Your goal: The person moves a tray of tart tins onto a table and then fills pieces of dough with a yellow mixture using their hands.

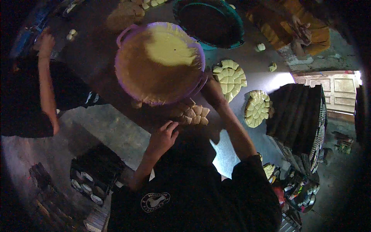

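Looking down on a dark worktable (96,62) under dim light. Left hand (164,135) rests near the table's front edge, fingers loosely spread and bent, clamped on nothing; fingertips lie just beside a small cluster of cut dough pieces (191,114). Right hand (208,87) is extended to the right rim of a large purple-rimmed basin (160,63); the hand itself is in shadow, so whether its fingers are closed on the rim or only pressed against it cannot be told. Basin sits mid-table, directly beyond the cluster, and holds a broad mass of yellow dough (170,48), bright at the top, shaded below. Judgement on handling: the dough looks soft and pliable, likely tacky, and would sag or tear if lifted from one edge; better supported from underneath. The loaded basin is probably heavy; the looped handle at its upper left and the opposite rim are the sensible holds. Cut pieces look light and easily dented, so pinch gently at the sides. To the right lie two round patties of scored dough, one near the basin (230,77), another further right (257,108), apart from each other. A dark teal-rimmed tub (210,23) stands beyond. Stacked dark trays (297,116) at right. Another person's arm (46,85) at far left.
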A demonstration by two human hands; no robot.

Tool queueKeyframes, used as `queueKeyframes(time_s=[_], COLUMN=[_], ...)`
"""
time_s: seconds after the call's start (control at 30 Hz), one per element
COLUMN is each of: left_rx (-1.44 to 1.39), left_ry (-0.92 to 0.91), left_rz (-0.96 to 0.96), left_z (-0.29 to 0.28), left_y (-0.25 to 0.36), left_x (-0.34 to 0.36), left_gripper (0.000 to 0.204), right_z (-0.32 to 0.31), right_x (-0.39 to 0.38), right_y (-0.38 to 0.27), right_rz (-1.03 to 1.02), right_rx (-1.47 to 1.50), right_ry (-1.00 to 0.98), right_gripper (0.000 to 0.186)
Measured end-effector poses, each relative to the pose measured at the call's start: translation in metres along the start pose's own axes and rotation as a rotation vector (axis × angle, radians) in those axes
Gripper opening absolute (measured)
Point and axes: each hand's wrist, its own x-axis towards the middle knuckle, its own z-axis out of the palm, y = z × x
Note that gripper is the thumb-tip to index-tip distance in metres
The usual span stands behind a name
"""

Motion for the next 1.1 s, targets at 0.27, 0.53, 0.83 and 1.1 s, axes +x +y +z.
queueKeyframes(time_s=[0.27, 0.53, 0.83, 1.1], left_rx=[-0.094, -0.708, -0.485, -0.846], left_ry=[0.101, 0.058, 0.428, 0.543], left_rz=[0.050, 0.173, 0.966, 1.115], left_z=[-0.001, 0.046, 0.055, 0.059], left_y=[0.029, 0.194, 0.276, 0.221], left_x=[-0.015, -0.021, -0.027, -0.015], left_gripper=[0.034, 0.037, 0.058, 0.060], right_z=[-0.027, -0.161, -0.233, -0.226], right_x=[-0.078, -0.218, -0.269, -0.203], right_y=[-0.048, -0.131, -0.157, -0.232], right_rz=[0.495, 0.365, 0.572, 0.373], right_rx=[0.719, 0.749, 1.608, 1.458], right_ry=[0.086, 0.472, 0.684, 0.336], right_gripper=[0.037, 0.028, 0.050, 0.074])
